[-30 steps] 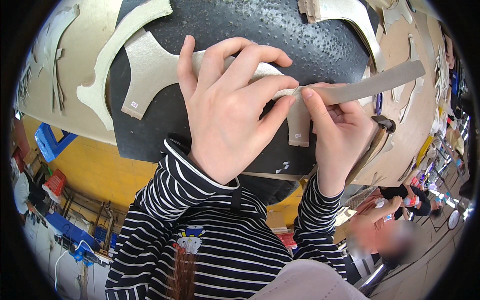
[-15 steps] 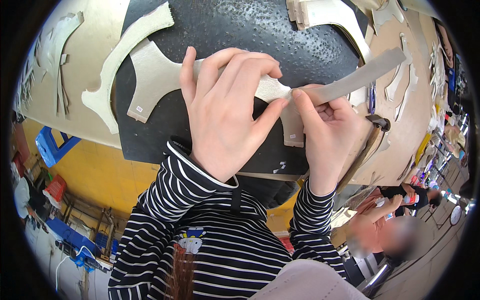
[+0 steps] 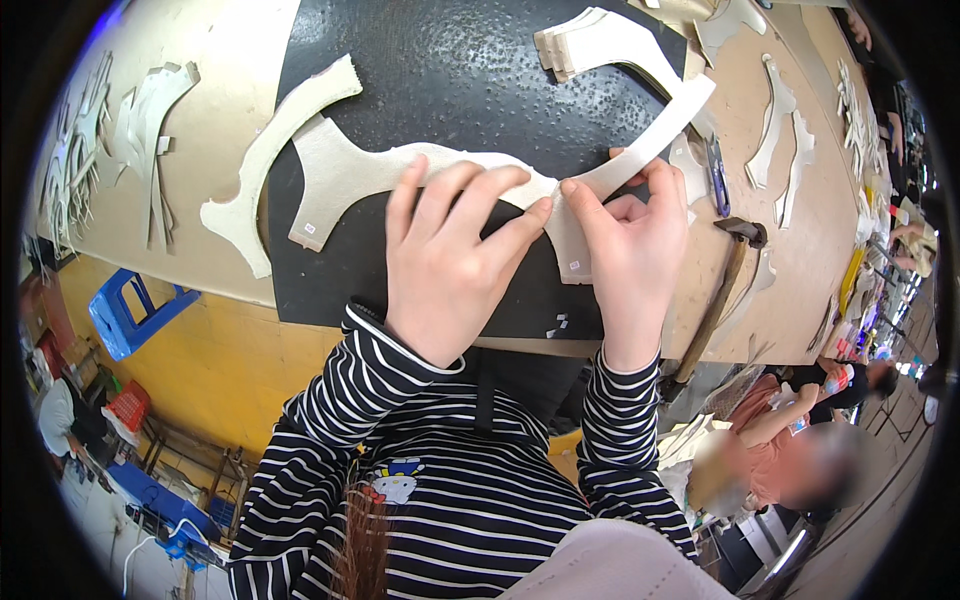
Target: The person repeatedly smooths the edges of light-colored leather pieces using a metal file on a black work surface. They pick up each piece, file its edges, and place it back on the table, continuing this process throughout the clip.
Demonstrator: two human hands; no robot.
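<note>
A pale, curved leather piece (image 3: 400, 165) lies on the black board (image 3: 430, 90), with a small white label on its lower left end. My left hand (image 3: 450, 260) rests over its lower edge, fingers spread, thumb tip by the narrow seam. At that seam my right hand (image 3: 635, 250) pinches a pale leather strip (image 3: 660, 130), thumb on top and fingers curled beneath. The strip's free end rises to the upper right. Below the seam, a labelled leather tab (image 3: 572, 255) hangs down between my hands.
Left of the work lies a curved cream piece (image 3: 265, 150). A stack of leather pieces (image 3: 610, 45) is at the top. On the right are a hammer (image 3: 722, 290) and a blue-handled tool (image 3: 717, 175). A blue stool (image 3: 135, 310) stands lower left; people sit lower right.
My left fingers have lifted and drawn back, uncovering more of the leather piece. The right hand keeps its pinch, and the strip now points more steeply upward. The whole view has shifted slightly.
</note>
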